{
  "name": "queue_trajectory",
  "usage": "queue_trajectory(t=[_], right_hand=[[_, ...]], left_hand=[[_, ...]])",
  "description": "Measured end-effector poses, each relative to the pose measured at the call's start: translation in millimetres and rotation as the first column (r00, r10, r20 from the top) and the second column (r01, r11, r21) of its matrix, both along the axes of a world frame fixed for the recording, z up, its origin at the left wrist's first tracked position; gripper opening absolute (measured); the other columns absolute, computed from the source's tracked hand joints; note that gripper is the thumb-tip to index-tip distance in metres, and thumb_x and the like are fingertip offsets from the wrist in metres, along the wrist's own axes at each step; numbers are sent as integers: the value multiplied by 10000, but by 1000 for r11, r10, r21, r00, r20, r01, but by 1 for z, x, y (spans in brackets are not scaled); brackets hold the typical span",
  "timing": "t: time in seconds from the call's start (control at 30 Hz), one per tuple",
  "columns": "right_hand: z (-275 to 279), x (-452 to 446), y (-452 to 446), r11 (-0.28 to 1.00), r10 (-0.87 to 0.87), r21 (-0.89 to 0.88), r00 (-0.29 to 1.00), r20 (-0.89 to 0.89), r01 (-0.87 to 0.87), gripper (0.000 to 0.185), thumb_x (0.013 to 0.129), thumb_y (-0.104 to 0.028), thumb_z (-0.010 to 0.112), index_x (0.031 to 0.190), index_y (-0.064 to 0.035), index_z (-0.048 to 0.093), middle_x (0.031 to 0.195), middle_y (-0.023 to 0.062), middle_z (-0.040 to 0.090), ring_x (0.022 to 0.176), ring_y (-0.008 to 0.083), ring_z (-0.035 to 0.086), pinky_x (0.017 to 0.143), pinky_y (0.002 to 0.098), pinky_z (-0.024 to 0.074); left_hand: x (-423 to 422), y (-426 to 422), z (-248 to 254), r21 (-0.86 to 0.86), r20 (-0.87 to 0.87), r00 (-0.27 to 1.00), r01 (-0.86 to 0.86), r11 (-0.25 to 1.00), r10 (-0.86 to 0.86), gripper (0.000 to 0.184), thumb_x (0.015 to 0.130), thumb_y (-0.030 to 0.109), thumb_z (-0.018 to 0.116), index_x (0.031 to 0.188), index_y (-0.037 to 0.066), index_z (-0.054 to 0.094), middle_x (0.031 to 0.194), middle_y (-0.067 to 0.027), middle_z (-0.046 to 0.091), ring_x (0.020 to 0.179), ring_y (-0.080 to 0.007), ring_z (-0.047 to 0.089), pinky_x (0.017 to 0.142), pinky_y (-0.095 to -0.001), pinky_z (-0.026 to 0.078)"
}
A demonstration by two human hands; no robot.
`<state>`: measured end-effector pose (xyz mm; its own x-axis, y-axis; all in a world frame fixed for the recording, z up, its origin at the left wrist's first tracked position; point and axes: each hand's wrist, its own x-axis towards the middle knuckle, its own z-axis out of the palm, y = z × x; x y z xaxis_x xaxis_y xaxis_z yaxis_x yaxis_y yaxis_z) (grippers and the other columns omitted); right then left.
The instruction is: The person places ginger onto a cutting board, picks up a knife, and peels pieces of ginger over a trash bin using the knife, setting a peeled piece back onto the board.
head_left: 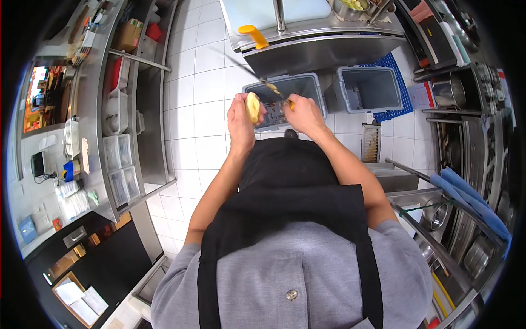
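Note:
My left hand [242,118] is wrapped round an oval, pale yellow peeled fruit or vegetable [252,108]; its exact kind does not show. My right hand [304,114] grips a knife [257,76] by its yellow handle, fingers closed. The long blade points up and left, away from my body, with a yellowish scrap clinging to it near the hand. Blade and peeled piece are apart. Both hands are over the near part of a grey bin [313,88], which has dark scraps at its bottom.
A second grey bin [368,90] stands to the right on a blue mat [401,82]. Ahead is a steel counter with a white board [249,13], a yellow handle [253,36] at its edge and a metal pot [350,10] of yellow-green pieces. Shelving [153,109] flanks the left.

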<state>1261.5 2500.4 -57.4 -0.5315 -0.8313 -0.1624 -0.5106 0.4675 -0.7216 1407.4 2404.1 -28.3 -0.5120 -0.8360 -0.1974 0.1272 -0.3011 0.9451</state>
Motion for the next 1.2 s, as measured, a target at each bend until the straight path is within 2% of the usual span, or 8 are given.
queue_trajectory(t=[0.1, 0.17, 0.3, 0.37, 0.4, 0.5, 0.73, 1.2], right_hand=[[4, 5, 1, 997, -65, 41, 995, 71, 63, 255, 911, -255, 591, 895, -13, 672, 811, 234, 691, 813, 443, 672, 747, 507, 530], [13, 10, 1, 990, -63, -125, 998, 22, 65, 232, 905, -246, 598, 906, -28, 676, 811, 219, 697, 787, 438, 672, 733, 506, 535], [27, 26, 4, 971, -16, -238, 1000, -10, 13, 181, 897, -221, 614, 881, -43, 642, 772, 194, 692, 730, 420, 673, 668, 504, 536], [31, 34, 5, 928, 81, -349, 985, -151, -130, 167, 917, -182, 627, 852, -40, 569, 687, 195, 640, 690, 406, 656, 569, 484, 499], [35, 38, 6, 911, 76, -378, 967, -244, -167, 181, 898, -165, 650, 817, -59, 527, 655, 162, 622, 636, 371, 655, 531, 471, 502], [33, 40, 5, 878, 103, -413, 938, -330, -242, 168, 879, -152, 661, 821, -64, 530, 676, 132, 634, 618, 342, 657, 539, 450, 517], [27, 38, 2, 871, 94, -406, 905, -415, -277, 155, 860, -125, 668, 823, -65, 529, 689, 109, 632, 611, 313, 655, 546, 422, 524], [25, 36, -1, 865, 71, -426, 906, -417, -263, 167, 852, -111, 668, 816, -69, 511, 677, 107, 617, 601, 308, 649, 539, 424, 514]], left_hand=[[-1, 0, 1, 157, -11, 1000, 5, 988, -3, 418, 1087, 379, 333, 963, 44, 550, 725, -78, 595, 562, -141, 551, 475, -262, 380], [-3, -1, 0, 369, -35, 999, -26, 929, 42, 422, 1074, 410, 356, 1003, 37, 540, 771, -103, 604, 613, -172, 541, 530, -286, 391], [2, -12, -25, 466, -87, 995, -1, 885, 47, 435, 1056, 456, 389, 969, 63, 555, 801, -84, 592, 662, -182, 567, 564, -311, 427], [9, -21, -39, 471, -317, 948, 162, 867, -4, 422, 1031, 468, 438, 930, 81, 573, 808, -80, 584, 713, -194, 588, 623, -335, 480], [-2, -14, -30, 522, -238, 956, -24, 853, 173, 426, 1004, 487, 483, 911, 85, 588, 786, -93, 597, 725, -206, 594, 661, -340, 510], [-10, -21, -24, 609, -110, 978, -77, 789, 180, 417, 999, 475, 495, 912, 78, 589, 767, -98, 603, 727, -208, 591, 677, -341, 521], [-16, -19, -10, 660, -97, 974, -93, 745, 207, 406, 1025, 448, 361, 893, 94, 512, 748, -119, 594, 691, -234, 568, 650, -374, 502], [-15, -12, -6, 617, -120, 968, -100, 780, 219, 431, 1027, 478, 358, 914, 101, 533, 813, -126, 627, 773, -250, 606, 737, -387, 528]])
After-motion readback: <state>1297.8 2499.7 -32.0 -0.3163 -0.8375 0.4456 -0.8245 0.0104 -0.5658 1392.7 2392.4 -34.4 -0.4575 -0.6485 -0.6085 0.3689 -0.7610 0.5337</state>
